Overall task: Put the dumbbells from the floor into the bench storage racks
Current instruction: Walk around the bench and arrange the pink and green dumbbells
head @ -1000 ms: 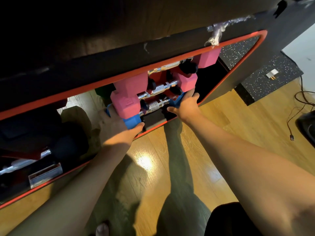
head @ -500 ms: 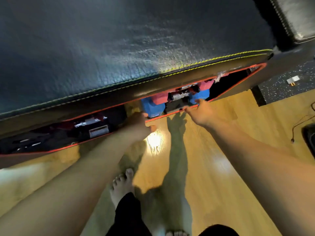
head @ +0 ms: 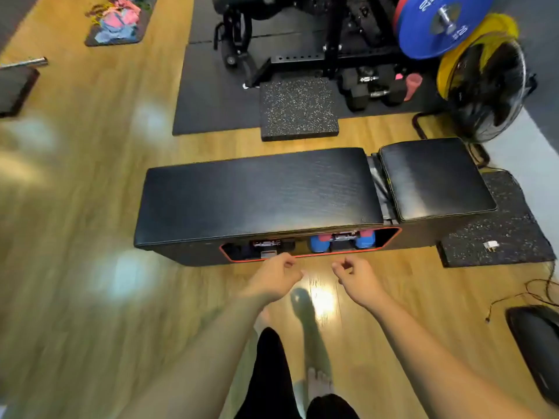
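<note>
Head view: a home gym on a glossy wood floor (head: pixel 75 192), pooled with blurred light. At centre, a black padded bench (head: pixel 257 192), with a red-trimmed storage rack (head: pixel 390 234) cut into its near side. Inside the rack, toward its right end, blue-headed dumbbells (head: pixel 317 244) with pink heads just behind and a chrome handle between; toward its left end, a dark dumbbell (head: pixel 267 244) with a chrome handle. Beyond the bench, a speckled rubber block (head: pixel 298 108) on a dark floor mat (head: pixel 211 95), then a black machine frame (head: pixel 302 40). Beyond the bench's right end, a blue weight plate (head: pixel 435 28), a yellow plate (head: pixel 499 28) and a black fan (head: pixel 490 89). Under the bench's right end, a speckled mat (head: pixel 499 231). Far beyond the bench's left end, a small mat heaped with coloured items (head: pixel 118 21).

Just in front of the rack opening, left hand (head: pixel 275 278) and right hand (head: pixel 358 275), both empty, fingers loosely curled inward, gripping nothing. Well short of the bench, bare feet (head: pixel 317 385) and black shorts.

Against half a second earlier: hands drawn back from the rack's edge, camera raised and pulled away, whole bench top now in frame, dumbbells left in the rack.
</note>
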A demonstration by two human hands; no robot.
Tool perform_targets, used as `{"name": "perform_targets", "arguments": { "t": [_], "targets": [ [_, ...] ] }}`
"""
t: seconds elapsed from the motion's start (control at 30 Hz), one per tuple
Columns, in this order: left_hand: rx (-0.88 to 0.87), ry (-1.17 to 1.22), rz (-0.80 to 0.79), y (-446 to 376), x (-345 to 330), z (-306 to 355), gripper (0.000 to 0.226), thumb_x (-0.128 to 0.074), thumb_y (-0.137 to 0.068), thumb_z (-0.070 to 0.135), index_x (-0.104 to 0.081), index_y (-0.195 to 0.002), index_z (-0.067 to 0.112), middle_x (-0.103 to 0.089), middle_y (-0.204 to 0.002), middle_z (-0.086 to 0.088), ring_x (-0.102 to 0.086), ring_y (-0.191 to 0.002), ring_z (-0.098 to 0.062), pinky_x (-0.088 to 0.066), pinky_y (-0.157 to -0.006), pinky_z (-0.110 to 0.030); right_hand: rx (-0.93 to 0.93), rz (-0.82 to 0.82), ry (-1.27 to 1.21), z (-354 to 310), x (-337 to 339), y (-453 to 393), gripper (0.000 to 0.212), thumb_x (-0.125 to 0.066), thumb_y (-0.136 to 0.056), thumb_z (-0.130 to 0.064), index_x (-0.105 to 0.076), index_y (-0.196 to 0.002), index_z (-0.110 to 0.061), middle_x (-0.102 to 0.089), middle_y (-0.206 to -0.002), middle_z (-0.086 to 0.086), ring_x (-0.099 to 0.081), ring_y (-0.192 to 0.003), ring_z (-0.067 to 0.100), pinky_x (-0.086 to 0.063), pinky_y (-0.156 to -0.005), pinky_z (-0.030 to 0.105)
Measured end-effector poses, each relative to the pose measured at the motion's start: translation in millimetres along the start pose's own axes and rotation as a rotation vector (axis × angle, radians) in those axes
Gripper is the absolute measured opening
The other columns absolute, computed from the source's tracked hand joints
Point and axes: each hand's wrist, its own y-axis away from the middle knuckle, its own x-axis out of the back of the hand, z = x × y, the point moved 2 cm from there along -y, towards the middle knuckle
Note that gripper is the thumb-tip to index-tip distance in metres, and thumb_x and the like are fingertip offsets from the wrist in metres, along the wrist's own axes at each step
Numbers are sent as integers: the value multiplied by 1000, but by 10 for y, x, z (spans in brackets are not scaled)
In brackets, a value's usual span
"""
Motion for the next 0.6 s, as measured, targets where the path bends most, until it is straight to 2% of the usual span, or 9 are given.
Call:
{"name": "perform_targets", "arguments": {
  "t": [0.1, 0.23, 0.37, 0.43, 0.6],
  "targets": [
    [-3, 71, 101, 687, 220, 247, 33, -67, -83, 44, -64, -108, 22, -67, -104, 3, -62, -95, -11, -50, -86, -29, 75, -93, 24, -420, 82, 667, 17, -58, -94, -25, -64, -86, -12, -63, -78, 7, -60, -66, 22, -44, -62, 30],
    [-47, 95, 140, 1185, 342, 251, 30, -66, -82, 44, -65, -105, 25, -67, -102, 8, -63, -93, -8, -49, -86, -25, 99, -153, 82, -584, -6, 1137, 16, -58, -94, -26, -63, -82, -18, -60, -76, -5, -62, -70, 17, -45, -62, 25],
    [-31, 187, 205, 1604, 472, -72, 23, -66, -81, 48, -62, -99, 34, -65, -100, 15, -61, -93, -1, -46, -80, -19, 79, -204, 143, -663, -261, 1357, 21, -57, -94, -23, -59, -73, -20, -57, -69, -5, -59, -71, 17, -42, -59, 23],
    [-18, 236, 262, 1790, 598, -270, 18, -65, -78, 52, -59, -91, 41, -64, -96, 18, -61, -92, 0, -47, -79, -19, 92, -242, 194, -777, -431, 1415, 21, -56, -94, -26, -61, -76, -17, -57, -71, -3, -60, -71, 17, -43, -59, 23],
    [-9, 317, 332, 2059, 983, -774, 15, -70, -83, 40, -61, -94, 33, -65, -98, 12, -63, -95, -7, -50, -86, -25, 168, -280, 242, -1212, -950, 1503, 17, -56, -94, -33, -61, -81, -24, -64, -80, -5, -66, -81, 17, -45, -62, 23]
  ]
}}
